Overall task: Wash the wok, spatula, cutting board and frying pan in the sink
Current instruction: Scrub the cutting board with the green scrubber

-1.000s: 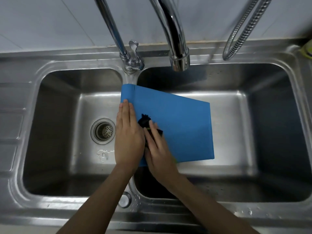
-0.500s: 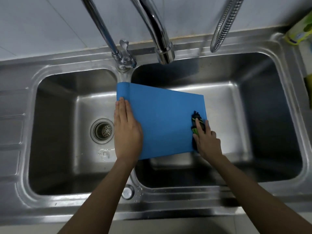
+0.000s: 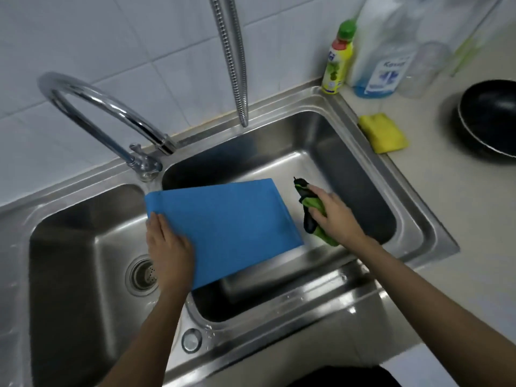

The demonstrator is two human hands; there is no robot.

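Note:
A blue cutting board lies tilted across the divider of the steel double sink, reaching into the right basin. My left hand presses flat on the board's near left corner, fingers straight. My right hand grips a black and green scrubbing cloth just off the board's right edge, above the right basin. A black pan sits on the counter at the far right. No wok or spatula is in view.
The curved tap arches over the divider and a metal spray hose hangs above the right basin. On the counter behind stand a green-capped bottle, a large soap bottle and a yellow sponge. The left basin has a drain strainer.
My right hand swept the cloth from the board's left part across to its right edge, then lifted off to the right. The view swung right, showing the counter. My left hand stayed put.

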